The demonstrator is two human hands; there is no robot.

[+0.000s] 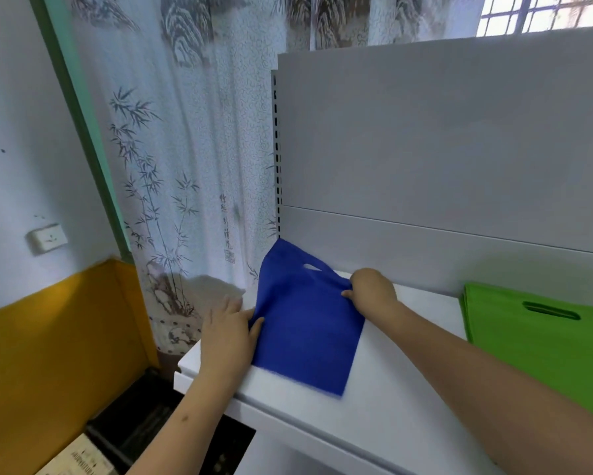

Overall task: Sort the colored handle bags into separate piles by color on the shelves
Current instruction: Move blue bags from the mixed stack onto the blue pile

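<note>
A blue handle bag (305, 323) lies on the left end of the white shelf (384, 399), its cut-out handle tilted up against the back panel. My left hand (228, 332) rests at the bag's left edge with straight fingers touching the fabric. My right hand (370, 289) grips the bag's right edge near the handle, fingers curled over the cloth. A pile of green handle bags (541, 341) lies flat at the shelf's right end, apart from the blue one.
The grey shelf back panel (442, 149) rises behind the bags. A bamboo-print curtain (185, 166) hangs to the left. An orange box (58, 354) stands at the lower left, with dark items on the floor beside it.
</note>
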